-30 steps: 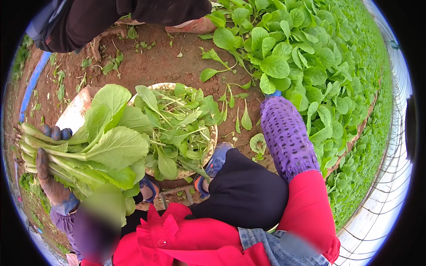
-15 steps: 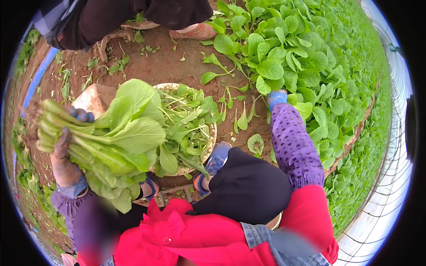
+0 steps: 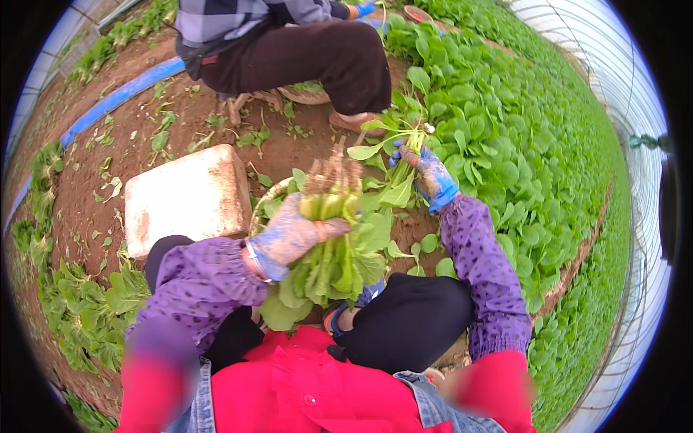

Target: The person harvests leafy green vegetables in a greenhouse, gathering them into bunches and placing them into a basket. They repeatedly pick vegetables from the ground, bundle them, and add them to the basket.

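Here, item one: my left hand (image 3: pixel 292 234), gloved in pale blue, at centre frame, fingers clamped around a bundle of leafy greens (image 3: pixel 333 252) held roots upward, leaves hanging toward my lap.

Item two: my right hand (image 3: pixel 427 173), in a blue glove, right of centre and a little higher, fingers closed on a single pulled plant (image 3: pixel 393 144) by its stem, just beside the bundle's root end.

Item three: a woven basket (image 3: pixel 263 206), only its rim showing behind the bundle.

Item four: a white foam box (image 3: pixel 184 198), centre left, resting on bare soil.

Item five: a bed of green plants (image 3: pixel 520 159) filling the right half of the frame.

Item six: another person (image 3: pixel 289 43) crouched at upper centre, in dark trousers and a checked top.
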The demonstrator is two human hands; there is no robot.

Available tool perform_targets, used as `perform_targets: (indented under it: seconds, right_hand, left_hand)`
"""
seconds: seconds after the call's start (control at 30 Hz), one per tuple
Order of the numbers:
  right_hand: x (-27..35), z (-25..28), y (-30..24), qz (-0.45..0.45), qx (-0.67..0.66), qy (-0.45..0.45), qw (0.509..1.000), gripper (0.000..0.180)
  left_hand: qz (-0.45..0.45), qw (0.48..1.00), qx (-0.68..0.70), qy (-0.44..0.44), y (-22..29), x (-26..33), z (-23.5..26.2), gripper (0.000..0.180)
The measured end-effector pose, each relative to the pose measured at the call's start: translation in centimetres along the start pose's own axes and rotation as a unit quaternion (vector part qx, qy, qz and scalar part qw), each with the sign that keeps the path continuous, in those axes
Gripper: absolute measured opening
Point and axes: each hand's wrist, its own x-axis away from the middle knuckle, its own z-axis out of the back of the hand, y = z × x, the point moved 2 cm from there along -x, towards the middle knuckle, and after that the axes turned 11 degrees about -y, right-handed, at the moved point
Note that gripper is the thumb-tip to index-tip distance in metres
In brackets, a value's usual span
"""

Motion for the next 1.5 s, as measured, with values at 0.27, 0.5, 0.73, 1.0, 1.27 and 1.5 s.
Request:
perform_targets:
  seconds: [0.27, 0.5, 0.73, 1.0, 1.27, 1.5]
  right_hand:
    - [0.3, -14.8, -3.9, 0.129, -0.057, -0.098, 0.985, 0.024]
    - [-0.2, -13.6, -6.3, 0.225, -0.088, -0.038, 0.97, 0.024]
    - [-1.6, -12.7, -5.5, 0.26, 0.163, 0.107, 0.946, 0.029]
    - [-1.9, -10.8, -6.4, 0.263, 0.21, 0.195, 0.921, 0.023]
    - [-1.0, -8.9, -7.1, 0.297, 0.21, 0.229, 0.903, 0.022]
    - [0.5, -3.7, -4.7, 0.034, 0.35, 0.023, 0.936, 0.035]
  left_hand:
    - [-0.072, 0.992, -0.087, 0.055, 0.8, -0.7, -0.3, 0.051]
    - [0.006, 0.987, -0.159, 0.017, 0.4, 0.9, 0.8, 0.062]
    - [0.054, 0.976, -0.212, 0.013, -0.1, 1.2, 1.9, 0.056]
    - [-0.009, 0.955, -0.296, -0.002, 2.1, 1.9, 1.6, 0.056]
    - [-0.057, 0.908, -0.413, 0.033, 2.2, 2.5, 1.8, 0.063]
    - [-0.105, 0.874, -0.457, 0.129, 3.2, 3.1, 2.3, 0.059]
